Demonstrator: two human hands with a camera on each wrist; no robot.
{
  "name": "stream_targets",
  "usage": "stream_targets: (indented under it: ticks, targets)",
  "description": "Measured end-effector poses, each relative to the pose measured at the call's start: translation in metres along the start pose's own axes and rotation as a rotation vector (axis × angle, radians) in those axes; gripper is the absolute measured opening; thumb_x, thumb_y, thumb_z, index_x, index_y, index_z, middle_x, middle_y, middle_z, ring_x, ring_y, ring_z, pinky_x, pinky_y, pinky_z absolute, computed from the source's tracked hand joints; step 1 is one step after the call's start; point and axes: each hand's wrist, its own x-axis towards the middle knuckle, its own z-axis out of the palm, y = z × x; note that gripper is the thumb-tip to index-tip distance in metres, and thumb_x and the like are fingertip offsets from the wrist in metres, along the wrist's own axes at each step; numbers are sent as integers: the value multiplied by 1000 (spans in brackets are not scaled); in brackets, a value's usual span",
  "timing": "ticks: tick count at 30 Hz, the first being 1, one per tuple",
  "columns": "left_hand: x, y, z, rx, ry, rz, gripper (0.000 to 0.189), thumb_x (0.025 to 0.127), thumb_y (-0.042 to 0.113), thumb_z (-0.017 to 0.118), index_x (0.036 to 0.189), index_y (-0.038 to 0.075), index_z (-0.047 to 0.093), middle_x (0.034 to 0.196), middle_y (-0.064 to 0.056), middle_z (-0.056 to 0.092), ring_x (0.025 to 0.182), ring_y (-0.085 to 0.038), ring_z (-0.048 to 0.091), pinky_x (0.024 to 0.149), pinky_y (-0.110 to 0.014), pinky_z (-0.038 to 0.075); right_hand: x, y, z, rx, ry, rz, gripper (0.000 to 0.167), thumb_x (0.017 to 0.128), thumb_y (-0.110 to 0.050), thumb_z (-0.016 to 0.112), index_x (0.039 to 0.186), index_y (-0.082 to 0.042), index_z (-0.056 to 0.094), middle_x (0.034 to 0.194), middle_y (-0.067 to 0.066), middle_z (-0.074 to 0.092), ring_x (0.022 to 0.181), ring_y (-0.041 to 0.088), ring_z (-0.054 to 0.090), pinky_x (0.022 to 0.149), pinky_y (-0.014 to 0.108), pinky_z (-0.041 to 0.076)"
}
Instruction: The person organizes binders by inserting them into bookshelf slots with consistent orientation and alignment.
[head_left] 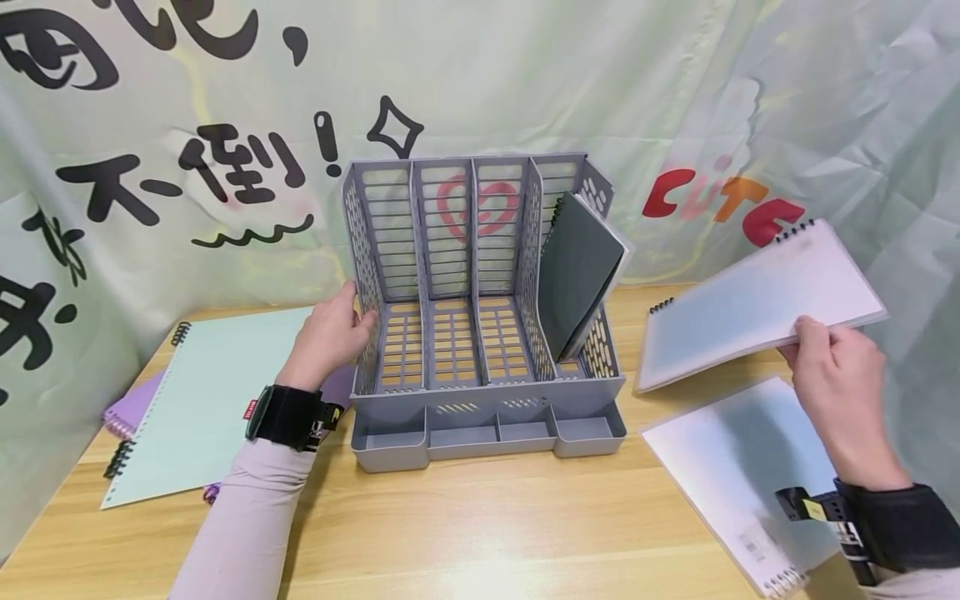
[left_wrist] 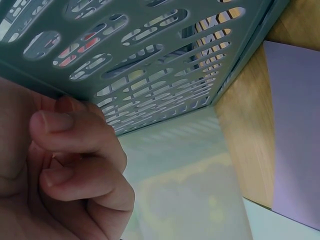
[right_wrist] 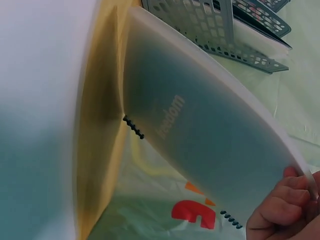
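A grey desk file rack (head_left: 483,392) stands on the table, with upright dividers and small trays along its front. My left hand (head_left: 330,337) holds the front edge of its left side wall; in the left wrist view curled fingers (left_wrist: 85,185) lie against the perforated panel. On the right, my right hand (head_left: 840,383) grips a spiral notebook (head_left: 750,292) with a frosted cover by one corner. That notebook is tilted, its far-left end low near the tabletop. A dark-covered spiral notebook (head_left: 577,275) leans in the rack's rightmost slot.
Another pale-covered spiral notebook (head_left: 750,467) lies at the right, below the raised one. Left of the rack, a mint-green notebook (head_left: 202,400) overlaps purple ones (head_left: 135,400). A printed cloth (head_left: 480,83) hangs behind the table.
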Motion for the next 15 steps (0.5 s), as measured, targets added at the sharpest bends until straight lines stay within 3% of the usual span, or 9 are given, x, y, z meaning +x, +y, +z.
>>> stream_targets:
  ticks: [7,15]
  targets:
    - [0,0,0,2,3,1,61,111,26,51,160,-7,34,96,-20,69,79,-32,68,65,-42,51,0,-2,-3,-73,95,-27,61,112,-36,32,64,-2,49,51,-3,34,50,16,28,59,33,22]
    - [0,0,0,2,8,9,57,111,25,51,157,-6,38,93,-18,68,76,-31,67,63,-41,50,0,-5,-5,-179,195,-141,63,112,-31,27,57,-4,42,50,0,30,51,14,24,63,31,19]
